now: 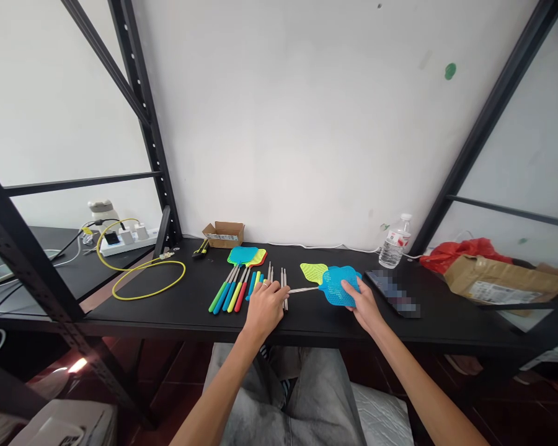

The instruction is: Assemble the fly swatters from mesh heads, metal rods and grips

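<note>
Fitting of a fly swatter on a black table (186,317), as it appears to me standing by. In the centre of the frame, the left hand (266,305) has thumb and forefinger pinched on a thin metal rod (304,290), its other fingers curled above more loose rods (285,291). Right of centre, the right hand (366,303) grips a blue mesh head (339,286), thumb flat on the upper face; the fingers underneath are hidden, so I cannot tell how they lie. The rod meets the neck of this head; whether it is fully seated cannot be made out. A yellow-green head (313,272) lies just behind. Left of centre, a row of swatters with coloured handles (232,297) shows heads, rods and grips together; separate short grips (257,279) lie between that row and the left hand. The step in hand I judge to be joining rod to head, or checking that joint. The next move would call for a steady pinch, the rod kept in line with the neck, and pressure near the joint rather than on the mesh, which looks thin and likely to flex
</note>
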`<state>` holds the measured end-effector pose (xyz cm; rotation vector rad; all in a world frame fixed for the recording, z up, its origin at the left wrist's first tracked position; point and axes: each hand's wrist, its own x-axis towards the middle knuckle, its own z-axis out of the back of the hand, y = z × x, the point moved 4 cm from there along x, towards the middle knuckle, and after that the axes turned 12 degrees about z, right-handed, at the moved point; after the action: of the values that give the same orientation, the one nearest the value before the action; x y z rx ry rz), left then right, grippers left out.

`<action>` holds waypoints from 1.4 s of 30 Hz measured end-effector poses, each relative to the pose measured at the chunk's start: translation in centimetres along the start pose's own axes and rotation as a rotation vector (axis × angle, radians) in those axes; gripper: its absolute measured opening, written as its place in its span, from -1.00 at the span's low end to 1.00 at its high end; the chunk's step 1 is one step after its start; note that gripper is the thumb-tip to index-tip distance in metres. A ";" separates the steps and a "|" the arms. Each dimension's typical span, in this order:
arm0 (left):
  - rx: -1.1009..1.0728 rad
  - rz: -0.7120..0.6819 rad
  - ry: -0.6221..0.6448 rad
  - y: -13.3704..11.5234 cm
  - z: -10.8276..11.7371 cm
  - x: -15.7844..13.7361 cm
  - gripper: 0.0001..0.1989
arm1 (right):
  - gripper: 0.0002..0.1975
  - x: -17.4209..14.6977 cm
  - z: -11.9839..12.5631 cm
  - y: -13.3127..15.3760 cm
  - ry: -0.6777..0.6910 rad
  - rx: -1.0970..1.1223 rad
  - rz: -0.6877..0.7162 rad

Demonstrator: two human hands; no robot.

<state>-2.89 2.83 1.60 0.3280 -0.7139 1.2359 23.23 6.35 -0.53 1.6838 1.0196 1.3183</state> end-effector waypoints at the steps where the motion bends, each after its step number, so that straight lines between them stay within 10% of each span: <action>1: 0.000 0.000 0.000 0.0 0.0 0.0 -0.76 | -0.61 0.0 0.0 0.0 0.008 -0.001 0.001; 42: -0.073 -0.058 0.050 0.0 -0.4 0.0 -0.75 | -0.60 0.0 -0.4 -0.2 0.168 -0.127 0.018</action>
<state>-2.79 3.04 1.33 0.2555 -0.7003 1.1569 22.85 6.50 -0.67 1.5106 0.9959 1.5242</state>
